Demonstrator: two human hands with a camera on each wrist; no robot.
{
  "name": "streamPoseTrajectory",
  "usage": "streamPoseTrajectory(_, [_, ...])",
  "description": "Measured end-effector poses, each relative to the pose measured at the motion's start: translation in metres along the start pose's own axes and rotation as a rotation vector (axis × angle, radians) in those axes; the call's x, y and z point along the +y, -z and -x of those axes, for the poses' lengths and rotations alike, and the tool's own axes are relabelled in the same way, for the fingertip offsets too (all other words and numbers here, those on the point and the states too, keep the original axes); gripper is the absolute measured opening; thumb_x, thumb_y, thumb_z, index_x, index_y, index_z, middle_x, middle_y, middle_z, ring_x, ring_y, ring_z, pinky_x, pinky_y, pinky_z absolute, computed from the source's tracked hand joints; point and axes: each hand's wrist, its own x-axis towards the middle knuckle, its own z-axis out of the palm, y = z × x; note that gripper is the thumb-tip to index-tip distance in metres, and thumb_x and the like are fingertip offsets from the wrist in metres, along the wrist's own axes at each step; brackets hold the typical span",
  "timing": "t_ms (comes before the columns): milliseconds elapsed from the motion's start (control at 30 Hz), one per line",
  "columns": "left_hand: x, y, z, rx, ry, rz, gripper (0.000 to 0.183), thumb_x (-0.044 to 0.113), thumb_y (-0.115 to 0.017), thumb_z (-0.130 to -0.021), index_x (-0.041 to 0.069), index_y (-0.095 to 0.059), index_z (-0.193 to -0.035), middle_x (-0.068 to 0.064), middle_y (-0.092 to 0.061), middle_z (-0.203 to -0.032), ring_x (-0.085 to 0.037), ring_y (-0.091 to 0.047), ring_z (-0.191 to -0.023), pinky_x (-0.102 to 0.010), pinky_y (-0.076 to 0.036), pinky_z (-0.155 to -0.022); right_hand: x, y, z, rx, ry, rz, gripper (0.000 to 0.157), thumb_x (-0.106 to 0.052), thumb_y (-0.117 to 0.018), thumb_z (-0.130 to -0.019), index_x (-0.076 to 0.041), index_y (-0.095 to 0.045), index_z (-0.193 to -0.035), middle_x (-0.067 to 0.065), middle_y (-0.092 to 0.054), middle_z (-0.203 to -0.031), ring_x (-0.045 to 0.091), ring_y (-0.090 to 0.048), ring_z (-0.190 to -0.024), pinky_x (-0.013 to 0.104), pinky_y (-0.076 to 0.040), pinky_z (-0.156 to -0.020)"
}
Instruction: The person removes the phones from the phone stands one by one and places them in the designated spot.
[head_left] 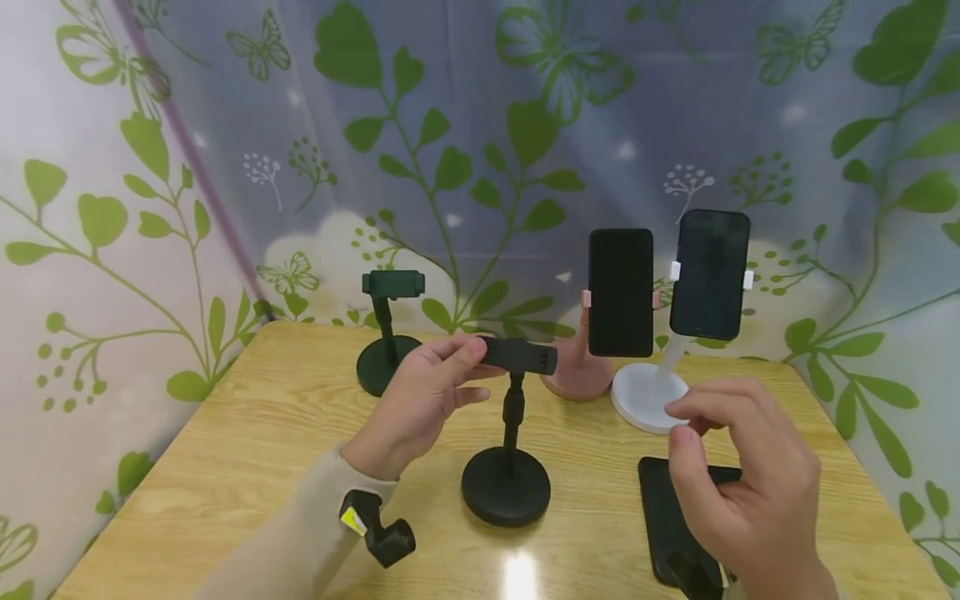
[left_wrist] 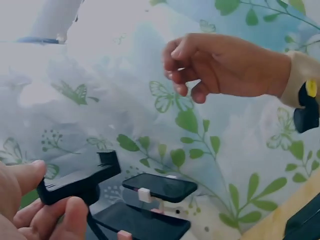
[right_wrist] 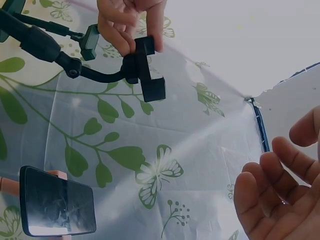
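A black phone stand [head_left: 506, 487] with a round base stands upright in the middle of the table. My left hand [head_left: 423, 396] pinches the left end of its clamp [head_left: 534, 358] between thumb and fingers. No phone sits in that clamp, as the right wrist view also shows. My right hand [head_left: 757, 475] hovers at the right, fingers loosely bent and holding nothing. Beneath it, a black phone [head_left: 662, 508] lies flat on the table, partly hidden by the hand. In the left wrist view the right hand [left_wrist: 225, 70] is raised, apart from the stand.
Behind stand a dark green phone stand [head_left: 393, 283] with a bare clamp, a pink stand [head_left: 573, 379] holding a phone [head_left: 621, 292], and a white stand [head_left: 637, 400] holding another phone [head_left: 708, 275]. A leaf-patterned curtain [head_left: 450, 108] hangs behind the wooden table [head_left: 247, 433].
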Motion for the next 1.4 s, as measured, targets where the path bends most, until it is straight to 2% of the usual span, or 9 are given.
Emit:
streamPoseTrajectory(133, [0.006,-0.001,-0.008,0.081,-0.092,0.016,0.016,0.017,-0.061,-0.106,0.006,-0.07,-0.114,0.0,-0.074,-0.106,-0.015,-0.073,-0.1,-0.027,-0.059,-0.076,0.0,0.001,-0.001,-0.004,-0.009,0.001,0.014,0.001,-0.056,-0.084,0.01,-0.067,-0.085,0.017,-0.061,-0.081,0.005,-0.053,-0.079,0.013,-0.042,-0.079])
streamPoseTrajectory(300, [0.008,-0.003,-0.023,0.174,-0.249,-0.077,0.028,0.017,-0.062,-0.106,-0.002,-0.065,-0.126,-0.002,-0.073,-0.105,-0.014,-0.071,-0.098,-0.027,-0.059,-0.074,0.001,0.002,-0.002,-0.008,-0.006,-0.01,0.014,0.0,-0.057,-0.086,0.01,-0.066,-0.084,0.017,-0.06,-0.082,0.006,-0.052,-0.079,0.013,-0.043,-0.079])
streamPoseTrajectory(467, [-0.009,0.004,-0.053,0.268,-0.327,-0.142,0.035,0.02,-0.061,-0.105,-0.002,-0.064,-0.131,-0.005,-0.07,-0.106,-0.015,-0.07,-0.095,-0.026,-0.06,-0.072,0.002,0.006,-0.002,-0.021,-0.027,0.003,0.015,-0.001,-0.056,-0.086,0.01,-0.067,-0.085,0.017,-0.061,-0.083,0.005,-0.052,-0.078,0.012,-0.043,-0.078])
streamPoseTrajectory(633, [-0.027,0.017,-0.078,0.339,-0.365,-0.178,0.034,0.021,-0.06,-0.105,0.001,-0.064,-0.133,-0.006,-0.063,-0.105,-0.015,-0.064,-0.092,-0.029,-0.06,-0.074,0.002,0.007,-0.004,-0.019,-0.03,-0.002,0.016,-0.002,-0.057,-0.088,0.01,-0.067,-0.086,0.017,-0.061,-0.083,0.006,-0.053,-0.08,0.013,-0.044,-0.08])
streamPoseTrajectory(800, [-0.029,0.029,-0.086,0.34,-0.372,-0.176,0.035,0.021,-0.06,-0.106,0.002,-0.062,-0.135,-0.006,-0.063,-0.109,-0.016,-0.065,-0.101,-0.03,-0.06,-0.077,0.005,0.005,-0.006,-0.043,-0.035,-0.002,0.015,-0.002,-0.057,-0.087,0.009,-0.068,-0.088,0.015,-0.062,-0.084,0.006,-0.053,-0.08,0.013,-0.044,-0.079])
streamPoseTrajectory(933, [-0.026,0.035,-0.087,0.319,-0.362,-0.2,0.037,0.025,-0.062,-0.105,0.003,-0.063,-0.134,-0.009,-0.067,-0.114,-0.022,-0.067,-0.108,-0.036,-0.06,-0.082,0.012,0.003,-0.005,-0.095,-0.06,0.023,0.014,0.0,-0.058,-0.085,0.006,-0.069,-0.092,0.013,-0.063,-0.087,0.006,-0.053,-0.079,0.013,-0.044,-0.077])
streamPoseTrajectory(1200, [-0.027,0.039,-0.087,0.215,-0.399,-0.465,0.038,0.025,-0.064,-0.104,0.001,-0.064,-0.133,-0.018,-0.068,-0.12,-0.037,-0.068,-0.111,-0.051,-0.057,-0.09,0.022,0.004,-0.001,-0.177,-0.117,0.075,0.017,0.004,-0.061,-0.081,0.003,-0.068,-0.097,0.01,-0.065,-0.096,0.005,-0.053,-0.082,0.01,-0.046,-0.076])
streamPoseTrajectory(1300, [-0.025,0.039,-0.086,0.2,-0.398,-0.496,0.039,0.026,-0.062,-0.105,0.001,-0.062,-0.135,-0.018,-0.068,-0.121,-0.038,-0.066,-0.112,-0.052,-0.057,-0.091,0.023,0.004,0.0,-0.181,-0.117,0.073,0.018,0.005,-0.062,-0.08,0.003,-0.068,-0.097,0.01,-0.065,-0.096,0.004,-0.053,-0.082,0.01,-0.046,-0.075])
streamPoseTrajectory(1400, [-0.025,0.039,-0.084,0.209,-0.412,-0.571,0.042,0.027,-0.061,-0.106,0.003,-0.058,-0.14,-0.016,-0.066,-0.126,-0.034,-0.065,-0.114,-0.048,-0.055,-0.096,0.024,0.004,0.001,-0.184,-0.127,0.076,0.019,0.007,-0.063,-0.079,0.002,-0.068,-0.097,0.01,-0.065,-0.095,0.004,-0.053,-0.083,0.01,-0.046,-0.074])
